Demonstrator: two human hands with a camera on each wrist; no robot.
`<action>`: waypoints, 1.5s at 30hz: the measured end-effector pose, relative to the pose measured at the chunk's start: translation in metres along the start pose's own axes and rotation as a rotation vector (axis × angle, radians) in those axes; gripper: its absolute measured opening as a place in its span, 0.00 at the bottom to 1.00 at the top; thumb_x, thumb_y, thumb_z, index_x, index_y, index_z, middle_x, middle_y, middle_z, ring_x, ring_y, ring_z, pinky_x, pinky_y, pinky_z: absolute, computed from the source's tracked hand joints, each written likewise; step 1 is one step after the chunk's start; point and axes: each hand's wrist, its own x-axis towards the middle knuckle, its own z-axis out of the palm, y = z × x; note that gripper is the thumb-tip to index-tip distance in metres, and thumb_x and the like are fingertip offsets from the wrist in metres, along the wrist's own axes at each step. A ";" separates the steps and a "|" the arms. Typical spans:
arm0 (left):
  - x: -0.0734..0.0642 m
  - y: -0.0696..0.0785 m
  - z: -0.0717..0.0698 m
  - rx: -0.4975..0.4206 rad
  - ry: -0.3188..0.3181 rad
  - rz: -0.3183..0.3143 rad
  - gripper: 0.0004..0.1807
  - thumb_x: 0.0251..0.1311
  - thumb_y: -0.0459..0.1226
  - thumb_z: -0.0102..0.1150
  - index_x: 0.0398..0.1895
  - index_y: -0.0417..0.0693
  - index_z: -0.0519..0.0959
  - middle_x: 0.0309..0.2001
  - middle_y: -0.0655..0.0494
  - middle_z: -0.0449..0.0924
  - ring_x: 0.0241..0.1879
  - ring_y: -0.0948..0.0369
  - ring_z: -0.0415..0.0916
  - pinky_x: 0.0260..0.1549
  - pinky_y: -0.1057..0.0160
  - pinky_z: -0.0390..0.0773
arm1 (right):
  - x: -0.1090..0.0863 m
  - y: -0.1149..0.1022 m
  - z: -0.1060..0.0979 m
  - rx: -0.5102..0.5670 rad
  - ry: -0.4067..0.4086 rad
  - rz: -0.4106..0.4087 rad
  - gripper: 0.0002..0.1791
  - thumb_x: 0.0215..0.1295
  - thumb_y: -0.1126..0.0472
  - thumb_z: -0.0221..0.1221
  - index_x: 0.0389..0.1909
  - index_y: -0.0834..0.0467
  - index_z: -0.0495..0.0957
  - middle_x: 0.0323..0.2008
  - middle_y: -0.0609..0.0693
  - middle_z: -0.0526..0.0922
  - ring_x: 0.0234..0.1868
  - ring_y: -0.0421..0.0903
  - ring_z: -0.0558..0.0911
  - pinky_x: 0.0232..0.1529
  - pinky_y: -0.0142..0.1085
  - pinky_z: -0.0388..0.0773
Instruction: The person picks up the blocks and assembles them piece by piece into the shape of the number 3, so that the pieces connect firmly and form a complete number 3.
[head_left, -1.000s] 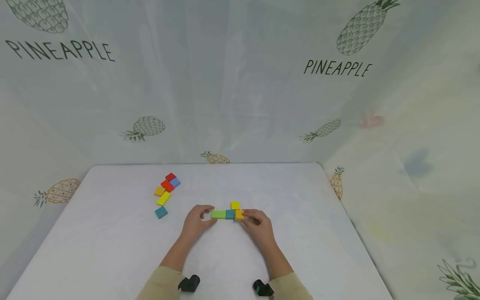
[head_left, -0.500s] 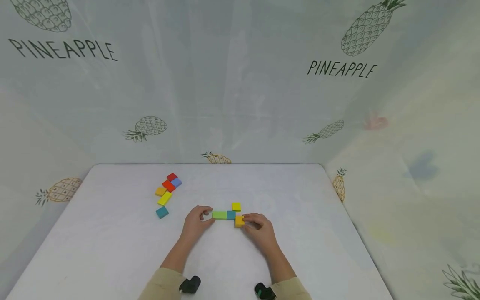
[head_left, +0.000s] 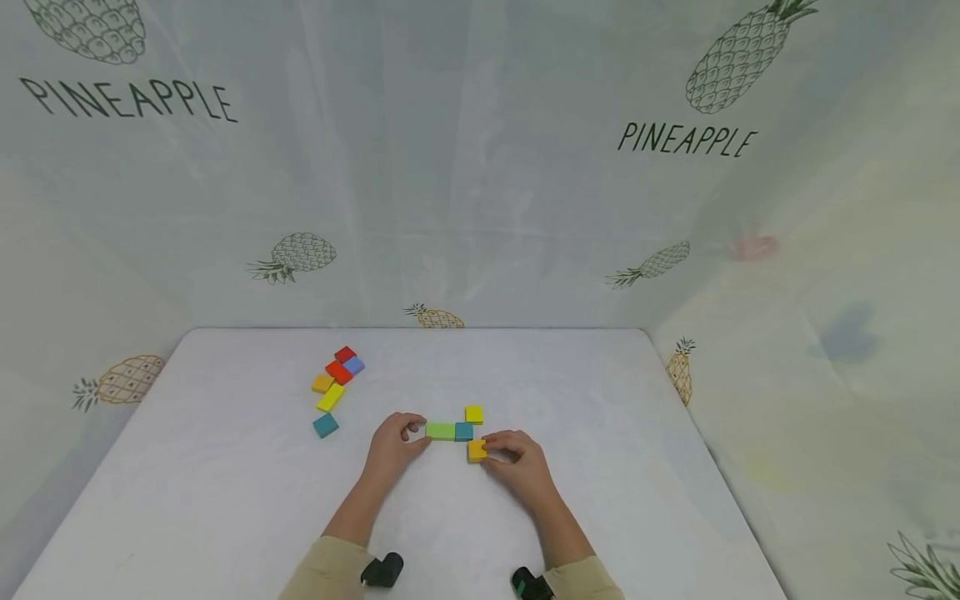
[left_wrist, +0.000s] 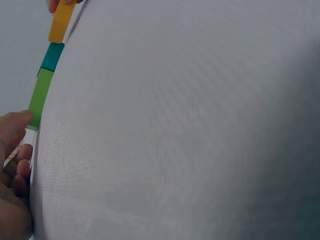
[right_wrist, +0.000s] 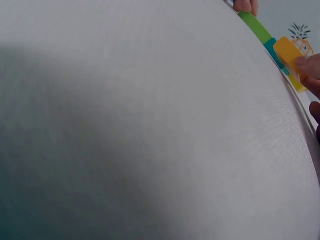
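Note:
My left hand (head_left: 393,440) pinches the left end of a green block (head_left: 441,431), thumb at the near side and a finger at the far side. A teal block (head_left: 464,432) lies end to end with the green one, to its right. Between thumb and fingers, my right hand (head_left: 521,461) grips an orange block (head_left: 477,452), just nearer to me than the teal block. Behind the teal block sits a yellow block (head_left: 474,414). The right wrist view shows the orange block (right_wrist: 289,52) tilted at the fingertips, overlapping the teal one.
Left of my hands, several blocks form a loose slanting line on the white table (head_left: 225,483): red (head_left: 339,372), blue (head_left: 354,365), orange (head_left: 322,383), yellow (head_left: 331,397) and teal (head_left: 326,425). A pineapple-print cloth (head_left: 480,183) hangs behind the table's far edge.
My right hand has drawn the orange block from the teal block's right end toward me. My left hand stays at the green block; the view has shifted slightly.

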 end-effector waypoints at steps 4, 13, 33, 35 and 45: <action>-0.001 0.002 -0.001 -0.003 -0.001 0.000 0.17 0.52 0.36 0.73 0.46 0.46 0.82 0.34 0.59 0.74 0.34 0.59 0.67 0.32 0.63 0.72 | 0.001 0.004 0.000 -0.037 -0.006 -0.018 0.09 0.54 0.62 0.71 0.36 0.48 0.87 0.45 0.38 0.84 0.50 0.42 0.78 0.56 0.39 0.71; -0.002 0.002 -0.001 -0.001 -0.003 0.005 0.16 0.52 0.36 0.72 0.45 0.47 0.83 0.34 0.59 0.74 0.34 0.59 0.67 0.32 0.63 0.71 | 0.004 0.005 0.002 -0.125 -0.007 -0.043 0.09 0.53 0.63 0.72 0.35 0.47 0.87 0.43 0.34 0.83 0.48 0.40 0.78 0.52 0.37 0.73; 0.000 0.000 0.000 -0.007 -0.012 -0.002 0.16 0.53 0.35 0.72 0.45 0.47 0.82 0.35 0.59 0.74 0.34 0.59 0.67 0.33 0.62 0.72 | 0.006 0.004 0.003 -0.133 -0.009 -0.051 0.10 0.52 0.64 0.72 0.35 0.49 0.87 0.43 0.35 0.83 0.48 0.40 0.78 0.53 0.38 0.73; 0.000 0.000 0.000 -0.007 -0.012 -0.001 0.16 0.53 0.35 0.72 0.45 0.47 0.82 0.35 0.59 0.74 0.34 0.59 0.67 0.33 0.63 0.72 | 0.006 0.004 0.003 -0.136 -0.007 -0.049 0.10 0.52 0.64 0.72 0.35 0.49 0.87 0.44 0.36 0.83 0.49 0.40 0.78 0.53 0.38 0.73; -0.001 0.001 0.000 -0.005 -0.010 -0.002 0.15 0.53 0.35 0.72 0.45 0.46 0.82 0.34 0.59 0.74 0.34 0.59 0.67 0.33 0.63 0.72 | 0.006 0.001 0.003 -0.144 -0.005 -0.043 0.09 0.53 0.64 0.72 0.36 0.50 0.87 0.44 0.37 0.83 0.49 0.42 0.78 0.53 0.39 0.73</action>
